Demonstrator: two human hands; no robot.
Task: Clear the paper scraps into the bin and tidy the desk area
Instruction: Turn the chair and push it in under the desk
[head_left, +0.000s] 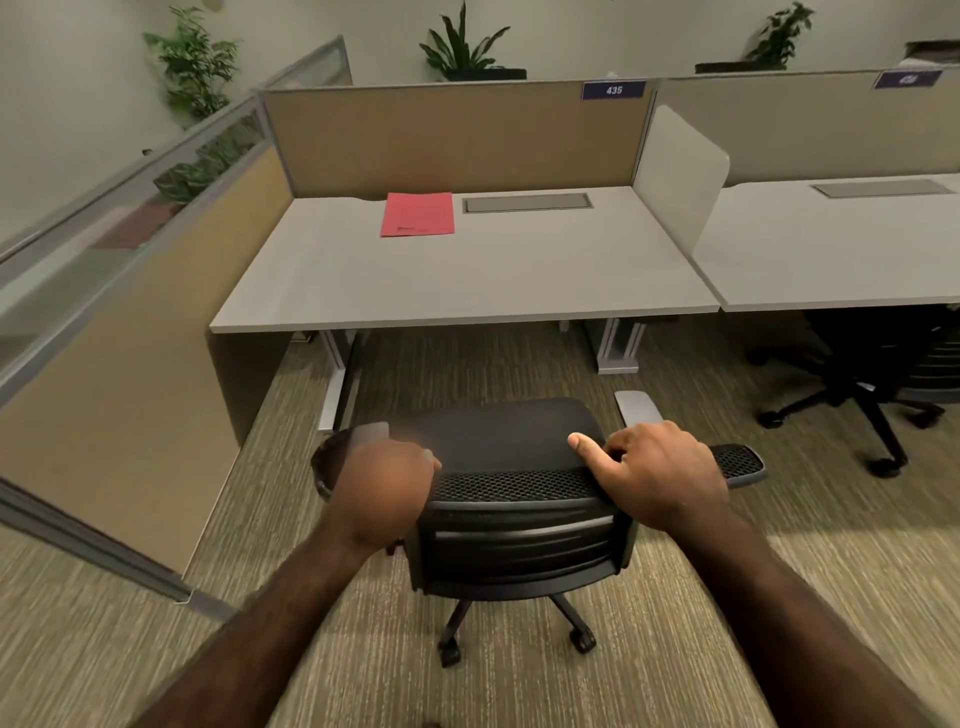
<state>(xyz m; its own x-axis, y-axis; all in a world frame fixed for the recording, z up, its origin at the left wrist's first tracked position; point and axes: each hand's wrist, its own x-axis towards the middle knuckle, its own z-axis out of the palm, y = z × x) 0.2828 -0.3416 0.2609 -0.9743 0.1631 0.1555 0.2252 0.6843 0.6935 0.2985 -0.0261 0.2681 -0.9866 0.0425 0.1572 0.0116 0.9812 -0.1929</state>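
Note:
A black mesh-backed office chair (511, 525) stands on the carpet in front of a grey desk (467, 280), its back toward me. My left hand (382, 488) grips the left end of the backrest's top edge. My right hand (657, 475) holds the right part of that edge, thumb pointing left along it. A red sheet of paper (418, 214) lies flat near the back of the desk. No bin and no paper scraps are in view.
Tan partition panels (452, 135) wall the desk at the back and left. A white divider (680, 176) separates a second desk (841, 244) on the right, with another black chair (878, 384) under it. A cable hatch (527, 202) is set in the desktop. Potted plants (462, 47) line the wall.

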